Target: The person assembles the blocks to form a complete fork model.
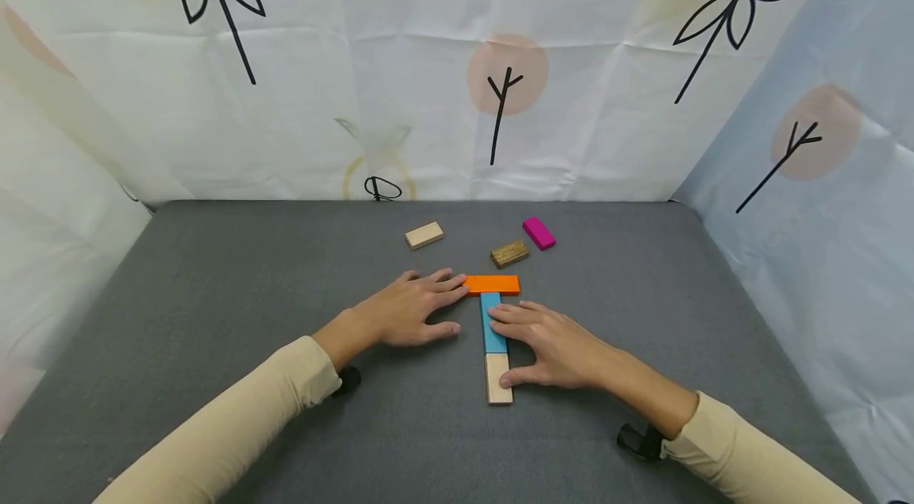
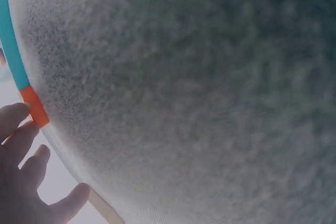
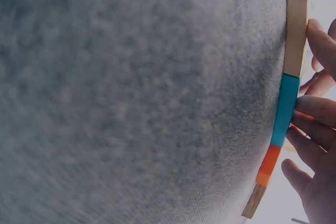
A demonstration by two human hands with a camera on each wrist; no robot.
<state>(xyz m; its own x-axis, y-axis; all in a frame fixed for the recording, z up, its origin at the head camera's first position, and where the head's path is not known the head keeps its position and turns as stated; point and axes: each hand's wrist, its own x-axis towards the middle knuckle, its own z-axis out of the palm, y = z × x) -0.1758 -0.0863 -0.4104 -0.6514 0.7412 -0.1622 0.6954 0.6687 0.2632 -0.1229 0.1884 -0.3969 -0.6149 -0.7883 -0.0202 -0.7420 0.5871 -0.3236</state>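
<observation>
An orange block [image 1: 494, 284] lies crosswise at the far end of a blue block [image 1: 493, 341], forming a T. A pale wooden block [image 1: 497, 391] continues the line from the blue one's near end. My left hand [image 1: 407, 309] touches the orange block's left end with extended fingertips, its thumb held apart over the table. Fingers of my right hand [image 1: 553, 341] rest on the blue block, while the thumb touches the pale block. In the right wrist view the blue block [image 3: 285, 109] and pale block [image 3: 295, 32] meet end to end.
Beyond the T lie a short pale block [image 1: 424, 235], a dark brown wooden block [image 1: 510, 253] and a magenta block [image 1: 539, 233]. The grey table [image 1: 236, 274] ends at a patterned cloth backdrop [image 1: 428, 91], with cloth at both sides too.
</observation>
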